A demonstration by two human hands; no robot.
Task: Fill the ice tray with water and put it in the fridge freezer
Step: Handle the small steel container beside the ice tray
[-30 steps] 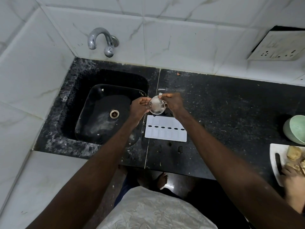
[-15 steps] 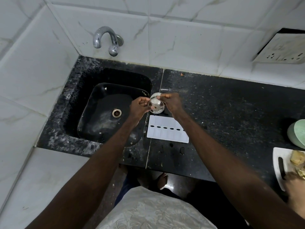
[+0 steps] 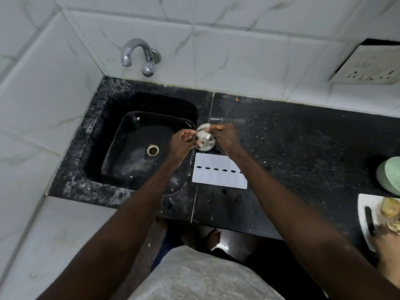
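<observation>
A white ice tray [image 3: 218,172] lies flat on the black counter, just right of the sink [image 3: 138,148]. Above its far edge I hold a small steel cup [image 3: 204,138] tipped over, its base turned toward me. My left hand [image 3: 184,140] pinches the cup's left side and my right hand [image 3: 224,135] grips its right side and rim. The steel tap [image 3: 138,55] sticks out of the tiled wall behind the sink; no water runs from it.
A wall socket panel [image 3: 368,66] is at the upper right. At the right edge stand a green bowl [image 3: 389,176] and a white cutting board [image 3: 368,215] with food, a knife and another person's hand [image 3: 387,250]. Tiled walls enclose the left side.
The cup has been tipped further, from showing its open mouth to showing its base. Both hands stayed over the tray's far edge.
</observation>
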